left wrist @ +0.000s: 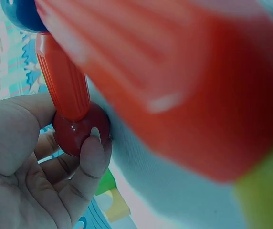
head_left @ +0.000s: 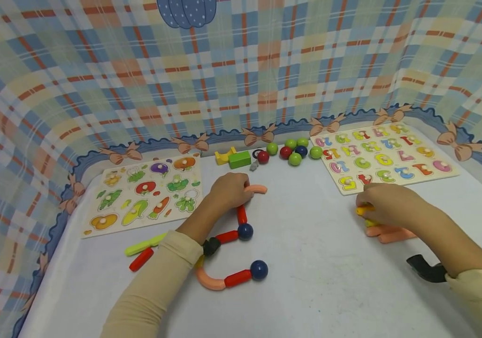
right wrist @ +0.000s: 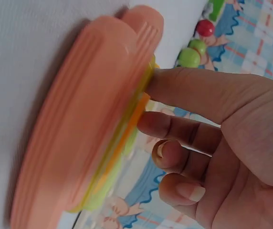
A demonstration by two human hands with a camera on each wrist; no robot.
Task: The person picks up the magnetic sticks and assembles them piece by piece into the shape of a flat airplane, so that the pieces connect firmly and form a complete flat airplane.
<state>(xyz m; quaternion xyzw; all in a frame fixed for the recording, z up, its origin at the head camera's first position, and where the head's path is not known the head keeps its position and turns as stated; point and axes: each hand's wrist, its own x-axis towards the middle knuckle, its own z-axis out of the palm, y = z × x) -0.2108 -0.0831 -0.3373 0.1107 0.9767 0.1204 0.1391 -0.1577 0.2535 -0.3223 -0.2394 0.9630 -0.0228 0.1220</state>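
Observation:
My left hand (head_left: 229, 188) pinches a red ball (left wrist: 79, 133) between thumb and fingers, as the left wrist view shows. A red magnetic rod (left wrist: 65, 78) joins that ball to a blue ball (head_left: 245, 231). From there the chain runs through another red rod, is partly hidden by the wrist camera, then continues as a curved pink rod (head_left: 209, 281), a red rod (head_left: 238, 278) and a second blue ball (head_left: 259, 270). A short pink rod (head_left: 257, 188) shows beside the left fingers. My right hand (head_left: 388, 204) pinches an orange-yellow rod (right wrist: 131, 112) lying against curved pink rods (right wrist: 74, 124).
A vegetable puzzle board (head_left: 93, 206) lies at left, a number puzzle board (head_left: 346, 162) at right. Green, red and blue balls (head_left: 294, 159) stand along the back beside a green block (head_left: 240, 159). A lime rod (head_left: 139, 247) and red rod (head_left: 141, 259) lie near the left forearm.

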